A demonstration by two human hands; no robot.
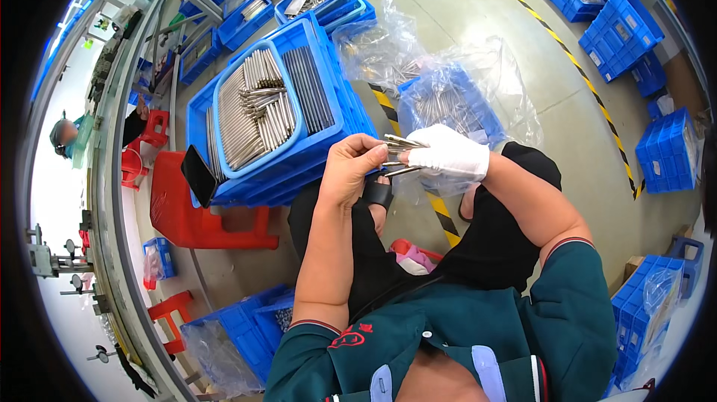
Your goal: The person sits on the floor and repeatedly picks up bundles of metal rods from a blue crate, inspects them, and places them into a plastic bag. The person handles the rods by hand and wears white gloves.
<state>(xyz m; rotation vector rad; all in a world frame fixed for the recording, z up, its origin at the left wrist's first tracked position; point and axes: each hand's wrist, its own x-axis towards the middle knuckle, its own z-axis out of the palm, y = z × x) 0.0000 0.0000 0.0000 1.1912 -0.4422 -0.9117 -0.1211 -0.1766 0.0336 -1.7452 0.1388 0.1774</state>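
Gathers a small fan of slim metal rods (403, 141), straight and silvery, between two hands, held up in front of the body. Pinches the left ends with a bare left hand (352, 167), thumb and fingertips pressed together; closes the right hand (448, 149), in a white glove (464, 161), around the rest of the bundle, leaving tips poking out leftward. Cannot tell the exact count, nor the placing of the gloved fingers underneath. Just beyond the gloved hand, a blue bin (407, 110) draped in clear plastic (515, 96), with thin metal pieces (447, 107) inside. To the left, stacked blue crates (351, 103) bearing a blue tray (272, 155) of silver rods (243, 107), mostly in close rows, some askew on top; beside the tray, a row of dark rods (308, 84). Likely to handle as stiff and hard: light singly, heavier in a bunch. Probably smooth and a little slippery, especially against fabric, so apt to roll or slide lengthwise out of a loose grip. Unlikely to snap, though perhaps sharp at the ends. Best gripped as a bundle around the middle, with the whole palm; best taken singly by an exposed end, between thumb and forefinger.
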